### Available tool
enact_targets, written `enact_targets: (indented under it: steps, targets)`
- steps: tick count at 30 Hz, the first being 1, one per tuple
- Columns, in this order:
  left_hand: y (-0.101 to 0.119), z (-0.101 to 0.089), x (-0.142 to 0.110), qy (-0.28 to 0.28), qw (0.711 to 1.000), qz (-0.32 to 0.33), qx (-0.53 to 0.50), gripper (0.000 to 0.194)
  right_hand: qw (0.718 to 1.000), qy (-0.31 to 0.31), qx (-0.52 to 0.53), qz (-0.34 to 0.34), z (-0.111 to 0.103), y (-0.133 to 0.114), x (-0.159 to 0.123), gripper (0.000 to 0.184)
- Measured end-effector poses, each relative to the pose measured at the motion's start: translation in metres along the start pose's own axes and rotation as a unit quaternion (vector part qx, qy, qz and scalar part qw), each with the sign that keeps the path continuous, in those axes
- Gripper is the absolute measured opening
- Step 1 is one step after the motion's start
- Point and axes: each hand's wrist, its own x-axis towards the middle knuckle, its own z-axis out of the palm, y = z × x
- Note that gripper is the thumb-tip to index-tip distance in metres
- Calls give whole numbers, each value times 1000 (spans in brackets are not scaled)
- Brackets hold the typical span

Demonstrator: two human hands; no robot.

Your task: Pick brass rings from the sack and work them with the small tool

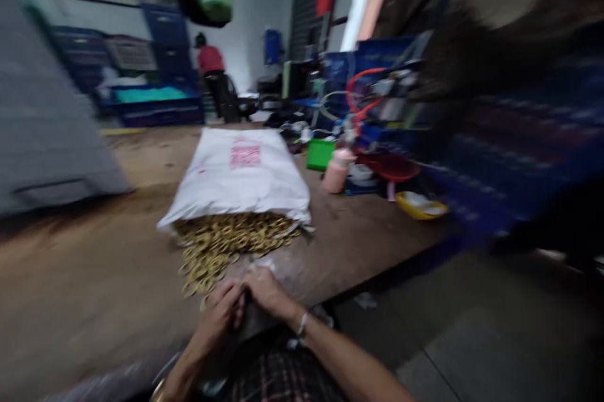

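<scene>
My left hand [218, 317] and my right hand [268, 292] meet at the near edge of a brown wooden table [94, 276], fingers curled and pressed together. They seem to pinch something small or a clear plastic sheet; blur hides what. Just beyond them lies a heap of small brass-coloured rings [221, 245], spilling from the open mouth of a white sack [243, 172] with red print lying flat on the table.
A green box [321, 153], a pink bottle [337, 170], a red bowl [394, 167] and a yellow dish [421, 206] stand at the table's right end. Blue crates [155, 100] and a person in red [211, 72] are at the back. Grey floor lies to the right.
</scene>
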Motion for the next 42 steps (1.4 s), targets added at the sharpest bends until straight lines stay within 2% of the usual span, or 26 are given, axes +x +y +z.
enact_targets:
  steps: [2, 4, 9, 13, 15, 19, 32, 42]
  targets:
    - [-7, -5, -2, 15, 999, 9, -31, 39, 998, 38, 16, 42, 2, 10, 8, 32]
    - [-10, -6, -1, 15, 998, 4, -69, 38, 996, 69, 8, 51, 1, 14, 11, 28]
    - [-10, -4, -10, -1, 994, 15, -105, 35, 996, 60, -44, 43, -4, 13, 8, 27]
    - [-11, -8, -14, 4, 994, 19, -105, 35, 991, 79, -104, 33, -6, 16, 7, 25]
    - [-10, -9, -14, 15, 995, 23, -92, 34, 982, 69, -174, -3, -7, 20, 5, 22]
    - [-8, -9, -13, 33, 997, 34, -67, 34, 955, 5, -287, -71, -7, 22, -2, 15]
    - [-9, -8, -10, 43, 998, 24, -45, 33, 924, -11, -375, -69, -3, 23, -4, 21]
    - [-8, -15, -14, 46, 997, 35, -42, 38, 889, -39, -455, -7, 2, 14, -1, 29]
